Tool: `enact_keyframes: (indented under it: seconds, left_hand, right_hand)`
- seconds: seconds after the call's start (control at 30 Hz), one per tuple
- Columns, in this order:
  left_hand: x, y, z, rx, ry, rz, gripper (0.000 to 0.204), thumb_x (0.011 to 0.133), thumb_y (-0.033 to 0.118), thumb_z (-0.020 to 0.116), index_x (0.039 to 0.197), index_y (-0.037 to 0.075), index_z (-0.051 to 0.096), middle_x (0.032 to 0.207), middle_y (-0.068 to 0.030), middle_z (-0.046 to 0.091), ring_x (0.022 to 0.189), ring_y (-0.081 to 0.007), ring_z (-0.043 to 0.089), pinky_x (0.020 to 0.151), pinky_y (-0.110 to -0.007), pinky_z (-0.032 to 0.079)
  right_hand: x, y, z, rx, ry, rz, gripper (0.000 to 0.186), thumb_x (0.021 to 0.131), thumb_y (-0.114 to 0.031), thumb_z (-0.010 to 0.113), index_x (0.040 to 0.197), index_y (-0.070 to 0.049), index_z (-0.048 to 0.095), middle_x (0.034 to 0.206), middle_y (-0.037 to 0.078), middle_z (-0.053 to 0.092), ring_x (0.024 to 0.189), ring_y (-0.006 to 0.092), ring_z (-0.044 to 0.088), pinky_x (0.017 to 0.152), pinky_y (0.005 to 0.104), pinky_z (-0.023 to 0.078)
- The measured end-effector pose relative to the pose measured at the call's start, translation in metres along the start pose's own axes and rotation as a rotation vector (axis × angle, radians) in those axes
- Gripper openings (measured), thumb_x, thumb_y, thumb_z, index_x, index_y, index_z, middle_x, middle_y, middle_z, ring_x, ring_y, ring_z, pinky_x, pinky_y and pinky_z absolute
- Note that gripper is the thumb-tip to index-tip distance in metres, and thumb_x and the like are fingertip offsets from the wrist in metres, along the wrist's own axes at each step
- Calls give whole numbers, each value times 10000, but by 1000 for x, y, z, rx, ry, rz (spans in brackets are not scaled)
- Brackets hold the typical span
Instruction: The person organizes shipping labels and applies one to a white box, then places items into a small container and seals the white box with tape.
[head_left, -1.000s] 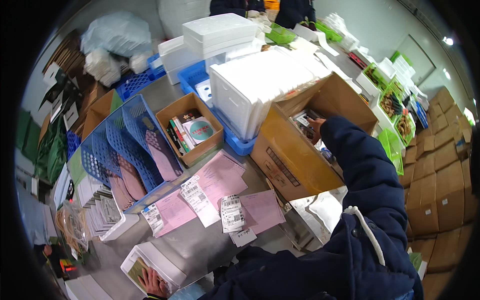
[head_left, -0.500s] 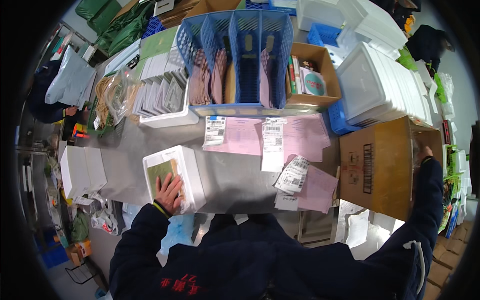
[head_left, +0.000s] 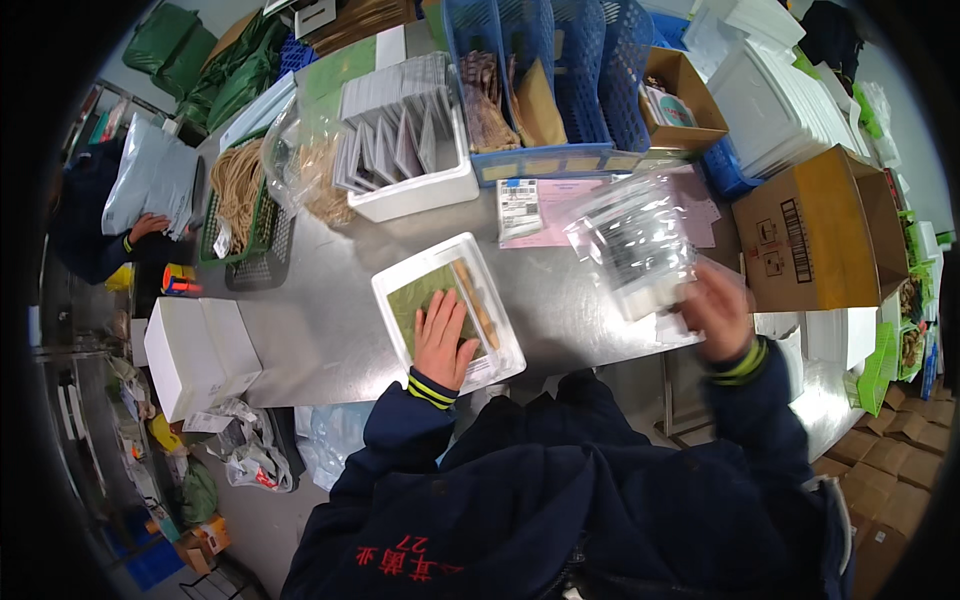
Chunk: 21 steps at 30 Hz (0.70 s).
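Note:
My left hand (head_left: 441, 335) lies spread on a green sheet or pad (head_left: 408, 305) inside an open white foam box (head_left: 507, 345) near the table's front edge. A narrow tan strip (head_left: 474, 300) runs along the right inside of that box. My right hand (head_left: 716, 308), smeared by motion, grips the lower right end of a clear plastic bag (head_left: 640, 240) with dark and white contents that I cannot make out. The bag hangs above pink slips (head_left: 690, 190) and white labels. One white label (head_left: 518, 208) shows left of the bag.
An open cardboard box (head_left: 810, 235) stands at the right. Behind are a blue file rack (head_left: 545, 165), a foam box of white packets (head_left: 415, 195) and a green basket with twine (head_left: 235, 200). A closed white foam box (head_left: 200, 355) sits left. Another person's hand (head_left: 150, 227) is at the far left.
My right hand has come out of the cardboard box with the clear bag and moved left over the slips. My left hand stays on the green thing. The view has shifted.

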<state>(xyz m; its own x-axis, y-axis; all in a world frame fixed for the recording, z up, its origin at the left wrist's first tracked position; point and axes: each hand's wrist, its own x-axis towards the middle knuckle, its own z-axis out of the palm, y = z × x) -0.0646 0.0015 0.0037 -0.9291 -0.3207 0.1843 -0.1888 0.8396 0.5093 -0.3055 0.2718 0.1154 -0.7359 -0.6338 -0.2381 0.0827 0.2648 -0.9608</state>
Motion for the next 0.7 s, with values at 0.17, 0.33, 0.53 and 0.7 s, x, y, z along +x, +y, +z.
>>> enact_keyframes:
  seconds: [0.17, 0.33, 0.53, 0.7]
  left_hand:
    - [-32, -14, -39, -374, 390, -129, 395, 878, 105, 414, 1237, -60, 399, 1281, -223, 411, 1192, -375, 386, 1006, -390, 287]
    - [-15, -30, -52, -204, 269, 37, 388, 851, 130, 486, 1202, -31, 457, 1271, -220, 417, 1201, -397, 358, 1001, -426, 277]
    - [-1, -43, 8, 172, -98, 83, 541, 762, 226, 580, 1236, 24, 413, 1355, -183, 325, 1260, -367, 279, 1015, -496, 215]
    - [-11, -72, 14, 237, -94, 124, 528, 824, 233, 510, 1274, -3, 366, 1378, -200, 288, 1284, -379, 233, 1033, -492, 174]
  right_hand:
    - [6, 42, 175, 277, -263, 72, 264, 879, -142, 517, 1082, 26, 521, 722, 53, 602, 545, 68, 494, 485, 202, 412]
    - [18, 70, 239, 29, -135, 123, 284, 825, -201, 612, 988, 15, 528, 661, 88, 598, 523, 123, 570, 441, 252, 434]
    - [-7, 86, 211, -550, 11, -220, 305, 746, -253, 669, 975, -125, 512, 551, 96, 562, 535, 300, 580, 506, 378, 461]
    - [-43, 100, 102, -420, 87, -86, 176, 795, -217, 576, 936, -115, 554, 604, 101, 602, 576, 279, 606, 558, 349, 485]
